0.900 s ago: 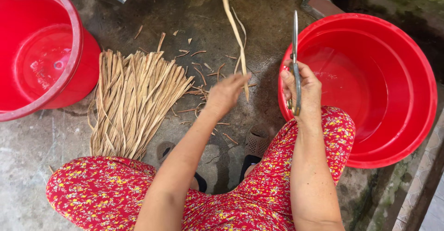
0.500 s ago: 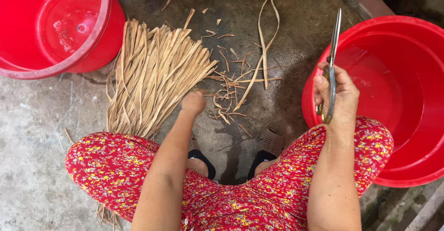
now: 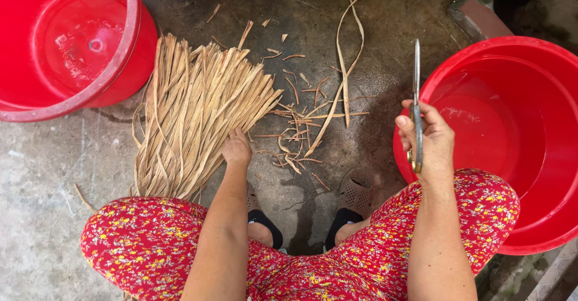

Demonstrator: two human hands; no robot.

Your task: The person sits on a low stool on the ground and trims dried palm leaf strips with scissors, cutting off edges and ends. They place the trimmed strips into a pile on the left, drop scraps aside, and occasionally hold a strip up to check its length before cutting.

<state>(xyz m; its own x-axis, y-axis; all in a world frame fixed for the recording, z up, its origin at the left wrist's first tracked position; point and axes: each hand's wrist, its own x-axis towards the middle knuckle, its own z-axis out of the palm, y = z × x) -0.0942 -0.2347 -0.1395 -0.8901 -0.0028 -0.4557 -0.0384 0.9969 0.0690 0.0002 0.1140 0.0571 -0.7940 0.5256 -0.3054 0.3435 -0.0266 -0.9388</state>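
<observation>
We see the left hand [image 3: 236, 149] down on the near right edge of the pile of dry straw strips [image 3: 192, 114], fingers curled onto the strips and touching them. We cannot tell whether any strip is actually pinched.

The right hand [image 3: 428, 139] is raised over the right knee, fist closed around the handles of a pair of scissors [image 3: 416, 105]. The blades point up and away from us, closed together as 1 thin line.

The pile lies fanned on the wet concrete floor [image 3: 48, 168], loose tips spreading toward the top right and the narrow end running down to the left knee. Right of the pile is a scatter of short cuttings [image 3: 295, 129], with 1 long bent strip [image 3: 346, 66] looping up toward the top edge.

We count 2 red tubs. The left tub [image 3: 129, 66] sits top left, just beside the pile, with a little water in the bottom. The right tub [image 3: 542, 156] sits beside the right knee, close behind the scissors hand and also wet inside.

The person squats in red floral trousers [image 3: 144, 247]. Both feet are in slippers [image 3: 355, 195] between the knees. A brick [image 3: 478, 12] lies at top right.
</observation>
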